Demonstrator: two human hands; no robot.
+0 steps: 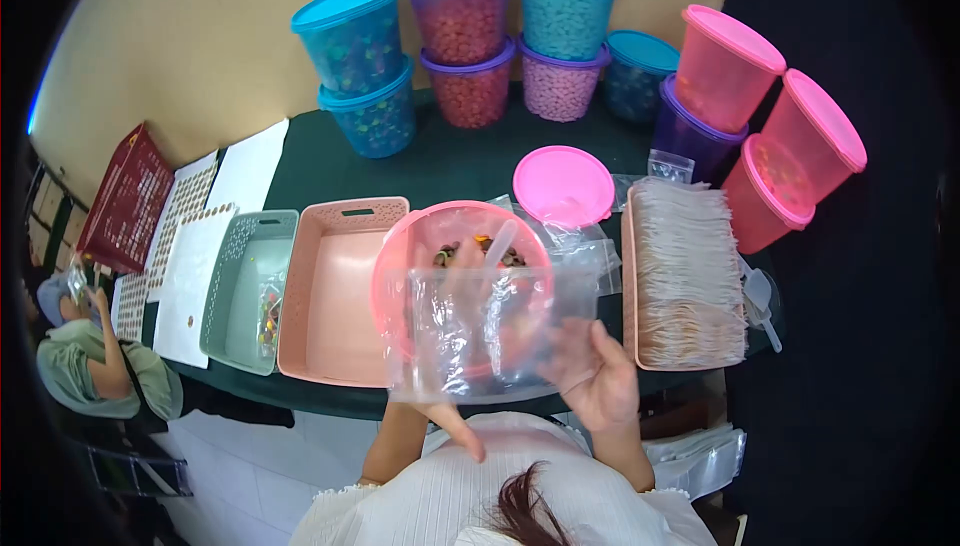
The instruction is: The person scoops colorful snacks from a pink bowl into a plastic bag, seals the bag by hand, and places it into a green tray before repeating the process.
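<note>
A clear plastic bag [450, 341] is spread out in front of me, over the pink tub. My left hand [450, 421] carries it from behind and below; its thumb sticks out under the lower edge, and the blurred fingers show through the plastic. At the bag's right side is my right hand [605, 381], palm up with thumb apart and fingertips blurred behind the film. Inside the round pink tub [385, 291] lie dark and orange small pieces and a translucent scoop handle [500, 244], partly hidden by the bag.
Left stand a peach basket [335, 291] and a green basket [240, 286] with a filled packet. Right is a basket of stacked white packets [690, 276], beside scoops [758, 291]. A pink lid [563, 186] and lidded tubs [465, 21] stand behind. Another person [100, 366] works far left.
</note>
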